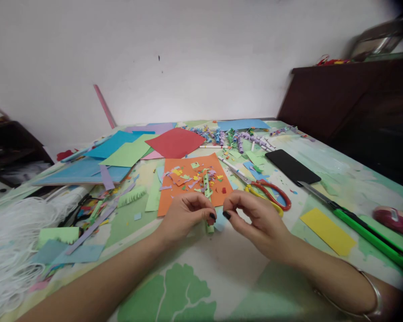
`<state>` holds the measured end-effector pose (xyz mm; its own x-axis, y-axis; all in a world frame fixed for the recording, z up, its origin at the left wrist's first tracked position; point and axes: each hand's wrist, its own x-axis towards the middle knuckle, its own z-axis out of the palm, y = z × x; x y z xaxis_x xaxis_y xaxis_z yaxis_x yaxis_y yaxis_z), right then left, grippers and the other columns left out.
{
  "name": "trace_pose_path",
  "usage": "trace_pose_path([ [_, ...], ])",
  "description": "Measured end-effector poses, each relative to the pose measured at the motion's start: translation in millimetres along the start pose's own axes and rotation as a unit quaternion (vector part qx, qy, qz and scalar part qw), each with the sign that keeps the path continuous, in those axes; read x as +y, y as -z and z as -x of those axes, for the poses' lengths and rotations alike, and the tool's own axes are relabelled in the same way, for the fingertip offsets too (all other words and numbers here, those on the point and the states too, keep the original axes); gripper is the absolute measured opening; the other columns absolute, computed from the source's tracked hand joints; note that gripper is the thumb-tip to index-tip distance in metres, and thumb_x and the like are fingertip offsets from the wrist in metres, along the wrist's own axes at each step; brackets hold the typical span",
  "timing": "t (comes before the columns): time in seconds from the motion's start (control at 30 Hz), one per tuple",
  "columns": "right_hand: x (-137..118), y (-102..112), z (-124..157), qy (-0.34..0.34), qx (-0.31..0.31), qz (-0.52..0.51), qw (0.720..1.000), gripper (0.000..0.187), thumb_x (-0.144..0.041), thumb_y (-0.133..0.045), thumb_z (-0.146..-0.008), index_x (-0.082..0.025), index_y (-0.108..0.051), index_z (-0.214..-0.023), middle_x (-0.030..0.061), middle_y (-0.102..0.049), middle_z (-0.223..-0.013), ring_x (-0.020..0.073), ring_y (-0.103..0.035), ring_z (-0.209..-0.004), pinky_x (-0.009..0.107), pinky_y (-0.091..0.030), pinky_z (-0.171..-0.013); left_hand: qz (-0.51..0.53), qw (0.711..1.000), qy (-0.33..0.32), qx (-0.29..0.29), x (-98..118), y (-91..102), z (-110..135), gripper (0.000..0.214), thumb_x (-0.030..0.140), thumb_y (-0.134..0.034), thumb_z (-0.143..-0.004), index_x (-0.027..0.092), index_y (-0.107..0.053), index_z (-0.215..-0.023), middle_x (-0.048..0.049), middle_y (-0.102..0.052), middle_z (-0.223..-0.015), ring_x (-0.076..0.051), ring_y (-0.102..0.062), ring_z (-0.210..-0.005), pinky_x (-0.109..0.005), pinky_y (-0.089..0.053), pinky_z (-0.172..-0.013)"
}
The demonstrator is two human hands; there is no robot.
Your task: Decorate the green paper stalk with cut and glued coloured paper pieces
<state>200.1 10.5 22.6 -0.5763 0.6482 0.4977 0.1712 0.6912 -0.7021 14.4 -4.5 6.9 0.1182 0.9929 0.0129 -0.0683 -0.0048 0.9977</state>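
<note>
Head view: left hand [184, 214] and right hand [257, 220] pinch green paper strip [210, 227] between them.

soft, even indoor light, faint shadows; wide-angle bending and dark vignetting at the right corners, edges blurred.

Bare forearms, black nail polish on left hand [184, 214] and right hand [260, 221], thin silver bangle [374, 293] on right wrist

Home craft table [221, 268], paper scraps [196, 176], scissors [268, 192]
</note>
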Motion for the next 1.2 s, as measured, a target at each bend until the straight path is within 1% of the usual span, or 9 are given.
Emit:
trace_pose_path([
  [0.13, 7, 13, -4, -0.083, 0.119, 0.033, 0.989, 0.015, -0.029, -0.043, -0.092, -0.02, -0.053, -0.084, 0.0009, -0.053, -0.07, 0.0128, -0.048, -0.063, 0.026, -0.037, -0.059, -0.112, 0.99, -0.026, 0.086, -2, 13.4, -7, 0.024, 0.039, -0.059, -0.079, 0.017, -0.061, -0.073, -0.0015, -0.064, -0.062, -0.013, -0.059, -0.058, -0.025, -0.045, -0.059],
  [0.2, 13, 18, -8, -0.113, 0.123, 0.118, 0.979, 0.019, -0.028, -0.042, -0.091, -0.02, -0.054, -0.078, 0.0009, -0.053, -0.066, 0.0131, -0.047, -0.06, 0.027, -0.035, -0.057, -0.241, 0.961, -0.047, 0.125, -2, 18.8, -10, 0.027, 0.044, -0.056, -0.08, 0.018, -0.058, -0.072, -0.0012, -0.062, -0.062, -0.013, -0.057, -0.057, -0.025, -0.042, -0.057],
  [0.33, 34, 18, -12, -0.12, -0.024, 0.275, 0.954, 0.009, -0.019, -0.05, -0.083, -0.018, -0.059, -0.08, 0.0064, -0.06, -0.081, 0.0195, -0.054, -0.079, 0.03, -0.037, -0.069, -0.502, 0.855, -0.051, 0.119, -2, 15.7, -10, 0.034, 0.049, -0.057, -0.075, 0.019, -0.051, -0.06, -0.0012, -0.056, -0.054, -0.015, -0.052, -0.053, -0.027, -0.034, -0.054],
  [0.4, 43, 14, -11, -0.125, -0.083, 0.314, 0.938, 0.007, -0.019, -0.055, -0.081, -0.017, -0.061, -0.083, 0.0093, -0.06, -0.086, 0.0235, -0.054, -0.089, 0.034, -0.037, -0.076, -0.556, 0.824, -0.022, 0.107, -2, 9.3, -7, 0.036, 0.05, -0.056, -0.074, 0.019, -0.048, -0.056, -0.0022, -0.056, -0.053, -0.016, -0.052, -0.053, -0.027, -0.031, -0.054],
  [0.5, 51, 11, -9, -0.138, -0.118, 0.32, 0.93, 0.009, -0.019, -0.056, -0.08, -0.016, -0.06, -0.088, 0.0114, -0.06, -0.092, 0.0249, -0.052, -0.093, 0.035, -0.037, -0.08, -0.59, 0.801, 0.003, 0.107, -3, 0.5, -5, 0.035, 0.05, -0.054, -0.073, 0.019, -0.05, -0.055, -0.0033, -0.056, -0.053, -0.018, -0.052, -0.054, -0.028, -0.027, -0.053],
  [0.7, 50, 13, -14, -0.167, -0.115, 0.257, 0.945, 0.007, -0.011, -0.056, -0.076, -0.015, -0.06, -0.08, 0.0076, -0.061, -0.087, 0.0194, -0.054, -0.086, 0.028, -0.036, -0.073, -0.547, 0.832, 0.026, 0.091, -2, -6.7, -4, 0.023, 0.036, -0.055, -0.071, 0.018, -0.055, -0.055, -0.0035, -0.061, -0.058, -0.017, -0.055, -0.058, -0.026, -0.029, -0.055],
  [0.93, 46, 13, -16, -0.166, -0.092, 0.186, 0.964, 0.006, -0.011, -0.057, -0.071, -0.016, -0.058, -0.067, -0.0009, -0.06, -0.066, 0.0113, -0.051, -0.062, 0.022, -0.03, -0.057, -0.494, 0.86, 0.065, 0.109, 3, -7.1, 3, 0.021, 0.036, -0.061, -0.065, 0.018, -0.059, -0.054, -0.002, -0.061, -0.056, -0.017, -0.056, -0.059, -0.025, -0.03, -0.052],
  [1.07, 53, 10, -10, -0.172, -0.037, 0.13, 0.976, 0.006, -0.019, -0.058, -0.073, -0.015, -0.059, -0.068, -0.002, -0.058, -0.063, 0.0107, -0.05, -0.06, 0.021, -0.032, -0.055, -0.45, 0.879, 0.059, 0.145, -1, -7.0, 8, 0.016, 0.029, -0.062, -0.06, 0.018, -0.057, -0.051, -0.0001, -0.058, -0.05, -0.017, -0.056, -0.055, -0.025, -0.032, -0.052],
  [1.2, 61, 9, -2, -0.184, 0.051, 0.079, 0.978, 0.014, -0.028, -0.059, -0.075, -0.014, -0.061, -0.074, 0.0003, -0.061, -0.067, 0.0112, -0.051, -0.06, 0.022, -0.036, -0.056, -0.412, 0.888, 0.024, 0.205, -9, -7.0, 18, 0.013, 0.028, -0.062, -0.065, 0.016, -0.059, -0.062, -0.0034, -0.064, -0.064, -0.017, -0.061, -0.065, -0.026, -0.041, -0.06],
])
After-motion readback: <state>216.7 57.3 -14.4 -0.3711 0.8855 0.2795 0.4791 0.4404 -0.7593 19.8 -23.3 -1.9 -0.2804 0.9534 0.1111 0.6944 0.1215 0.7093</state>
